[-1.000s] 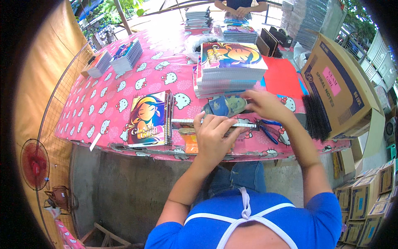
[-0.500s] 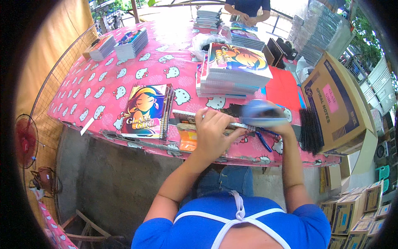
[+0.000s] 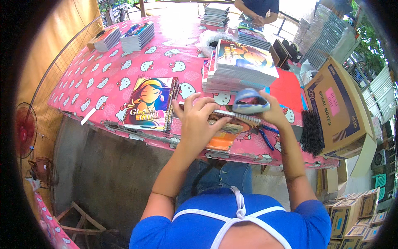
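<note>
My left hand (image 3: 194, 120) is closed on a spiral notebook (image 3: 245, 121), fingers over its top edge and thumb against its front. The notebook is tilted up, its coil-bound edge uppermost. My right hand (image 3: 274, 111) grips a rounded blue and grey hand tool (image 3: 247, 109) with an open loop; its exact kind is unclear. The tool's lower edge lies against or just above the coil. Under the right wrist, blue-handled pliers (image 3: 265, 139) rest on the table. Left of my left hand lies a small pile of spiral notebooks (image 3: 148, 103) with an illustrated cover.
A tall notebook stack (image 3: 244, 74) stands beyond my hands, with red sheets (image 3: 286, 89) beside it. Black plastic coils (image 3: 311, 135) lie against an open cardboard box (image 3: 338, 108) at right. More stacks (image 3: 137, 38) sit at the far left. Another person's hands (image 3: 259, 20) are across the table.
The blurred tool has slowed and come left and down to the coil. The notebook's raised edge has shifted slightly right, and my left fingers have spread along it. The whole view has shifted slightly.
</note>
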Demonstrator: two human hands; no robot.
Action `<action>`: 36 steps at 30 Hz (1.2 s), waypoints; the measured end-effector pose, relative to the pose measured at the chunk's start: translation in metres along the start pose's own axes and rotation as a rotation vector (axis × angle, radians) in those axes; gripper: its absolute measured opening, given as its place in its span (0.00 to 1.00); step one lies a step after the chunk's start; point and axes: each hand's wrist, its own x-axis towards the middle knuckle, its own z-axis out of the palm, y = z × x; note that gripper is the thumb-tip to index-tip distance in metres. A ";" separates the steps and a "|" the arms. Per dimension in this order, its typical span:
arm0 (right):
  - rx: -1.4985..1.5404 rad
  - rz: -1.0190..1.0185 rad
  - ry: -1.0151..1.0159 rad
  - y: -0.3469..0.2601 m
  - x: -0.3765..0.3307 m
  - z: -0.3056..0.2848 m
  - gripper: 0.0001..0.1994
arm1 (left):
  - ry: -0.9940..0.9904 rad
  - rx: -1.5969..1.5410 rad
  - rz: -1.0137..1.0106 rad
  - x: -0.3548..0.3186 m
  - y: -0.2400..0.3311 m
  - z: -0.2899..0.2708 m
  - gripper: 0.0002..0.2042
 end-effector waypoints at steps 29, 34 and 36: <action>-0.242 0.112 -0.123 -0.042 0.074 0.057 0.23 | 0.197 -0.625 -0.365 -0.012 -0.045 0.000 0.29; 0.167 0.129 -0.155 -0.036 0.061 0.061 0.21 | 0.304 -1.098 -0.410 -0.022 -0.063 0.014 0.25; -0.284 0.027 -0.074 -0.033 0.062 0.066 0.18 | 0.270 -1.098 -0.414 -0.026 -0.061 0.010 0.23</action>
